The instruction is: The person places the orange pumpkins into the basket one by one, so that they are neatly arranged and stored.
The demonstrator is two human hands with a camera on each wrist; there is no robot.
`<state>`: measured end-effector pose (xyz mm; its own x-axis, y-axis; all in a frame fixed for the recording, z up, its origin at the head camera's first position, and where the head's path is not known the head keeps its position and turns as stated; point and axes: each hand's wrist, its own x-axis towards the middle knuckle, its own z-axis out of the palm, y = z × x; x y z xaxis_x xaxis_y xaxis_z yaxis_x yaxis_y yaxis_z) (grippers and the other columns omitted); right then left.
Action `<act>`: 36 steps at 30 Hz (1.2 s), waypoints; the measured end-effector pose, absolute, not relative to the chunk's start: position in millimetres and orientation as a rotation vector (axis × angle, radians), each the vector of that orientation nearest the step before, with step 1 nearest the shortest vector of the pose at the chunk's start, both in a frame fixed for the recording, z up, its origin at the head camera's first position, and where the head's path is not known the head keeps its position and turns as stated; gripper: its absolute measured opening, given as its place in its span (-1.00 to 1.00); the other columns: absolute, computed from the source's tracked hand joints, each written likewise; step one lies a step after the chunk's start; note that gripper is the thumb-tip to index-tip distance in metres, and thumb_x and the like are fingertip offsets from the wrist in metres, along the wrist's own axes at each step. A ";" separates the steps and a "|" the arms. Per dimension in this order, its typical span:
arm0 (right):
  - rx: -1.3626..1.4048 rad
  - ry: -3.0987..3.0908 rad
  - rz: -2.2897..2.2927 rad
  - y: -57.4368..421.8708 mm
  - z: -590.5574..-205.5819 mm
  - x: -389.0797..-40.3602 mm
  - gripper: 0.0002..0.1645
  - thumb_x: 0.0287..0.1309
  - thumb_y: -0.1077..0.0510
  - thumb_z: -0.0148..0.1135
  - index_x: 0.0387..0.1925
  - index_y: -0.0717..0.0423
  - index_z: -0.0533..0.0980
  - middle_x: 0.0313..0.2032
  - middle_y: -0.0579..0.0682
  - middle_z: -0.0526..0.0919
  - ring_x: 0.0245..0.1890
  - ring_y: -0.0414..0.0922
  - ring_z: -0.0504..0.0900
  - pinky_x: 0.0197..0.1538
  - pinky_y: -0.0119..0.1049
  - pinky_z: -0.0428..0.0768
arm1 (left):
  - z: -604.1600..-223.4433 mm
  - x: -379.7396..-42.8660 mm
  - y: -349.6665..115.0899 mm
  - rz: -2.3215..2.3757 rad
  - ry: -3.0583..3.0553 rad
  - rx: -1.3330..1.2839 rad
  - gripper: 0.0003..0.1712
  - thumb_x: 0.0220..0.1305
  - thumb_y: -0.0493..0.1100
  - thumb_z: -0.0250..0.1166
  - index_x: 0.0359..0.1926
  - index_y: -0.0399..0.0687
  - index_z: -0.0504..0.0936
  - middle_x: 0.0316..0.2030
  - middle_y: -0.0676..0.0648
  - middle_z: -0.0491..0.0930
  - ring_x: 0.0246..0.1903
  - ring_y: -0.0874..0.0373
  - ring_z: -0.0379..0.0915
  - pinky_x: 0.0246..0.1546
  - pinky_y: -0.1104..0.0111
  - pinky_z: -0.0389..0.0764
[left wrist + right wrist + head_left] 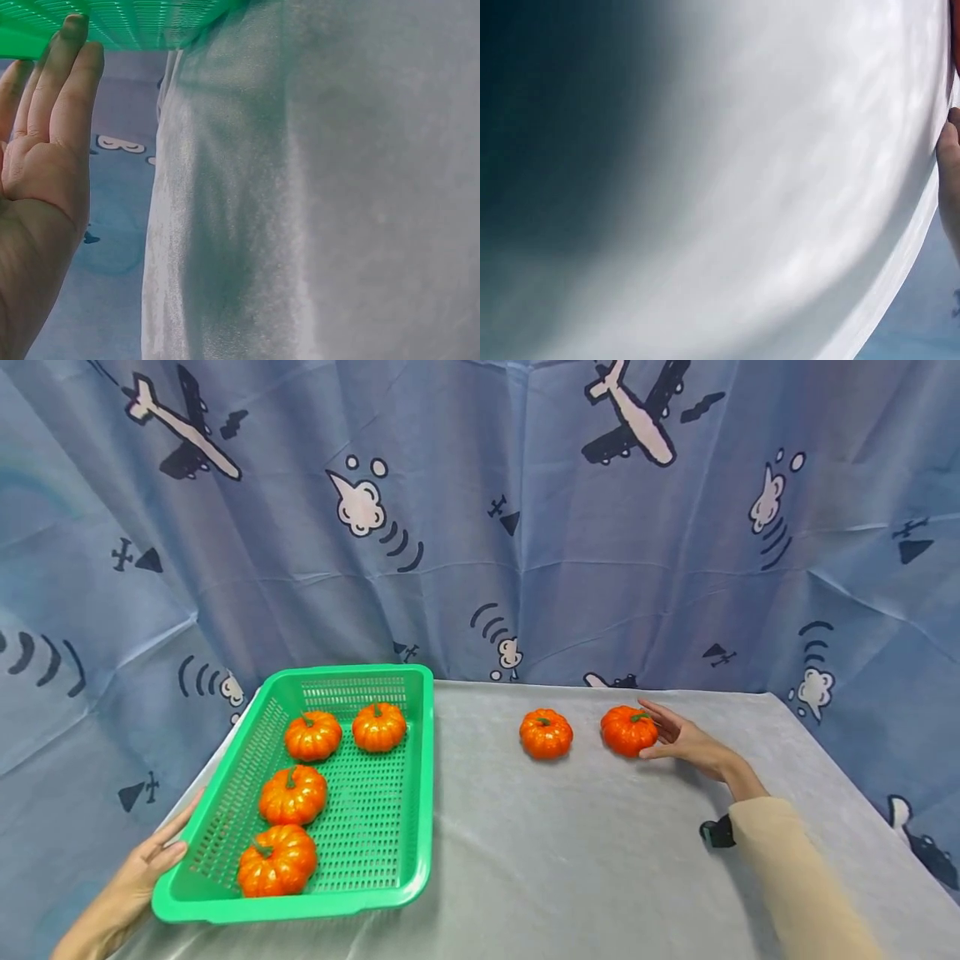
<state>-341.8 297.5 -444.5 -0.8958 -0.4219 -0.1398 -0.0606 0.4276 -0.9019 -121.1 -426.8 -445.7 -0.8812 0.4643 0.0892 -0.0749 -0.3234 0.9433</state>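
Note:
My left hand (142,872) is at the left side of a green plastic basket (426,777), thumb by the rim. In the left wrist view its fingers (71,90) extend straight up against the basket's perforated side (142,26). Several small orange pumpkins (294,795) sit in the basket's left and back parts. On the right, my right hand (693,747) reaches around the right side of a red-orange pumpkin (628,731), with thumb in front and fingers spread behind. The right wrist view catches only part of this hand (949,172) at its edge.
Another orange pumpkin (546,733) lies on the table between the basket and my right hand. A pale cloth (540,852) covers the table. Behind it hangs a blue curtain (465,510) with airplane prints. A small dark object (717,832) shows by the right sleeve.

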 end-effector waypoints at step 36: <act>-0.350 2.703 -1.395 231.9 -403.2 -320.6 -0.20 0.05 0.02 0.44 0.30 0.13 0.35 0.24 0.23 0.31 0.04 0.15 0.39 -0.06 -0.19 0.56 | -444.2 -119.0 -425.7 2.269 1.610 0.446 -0.33 0.55 -0.29 -0.40 0.33 0.60 0.28 0.12 0.15 0.53 -0.04 0.03 0.59 -0.11 0.16 0.62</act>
<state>-320.6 231.9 -403.2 -0.9708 -0.2376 0.0335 -0.1650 0.5595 -0.8122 -119.0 -425.7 -444.2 -0.8991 0.4327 0.0662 -0.0804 -0.3118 0.9467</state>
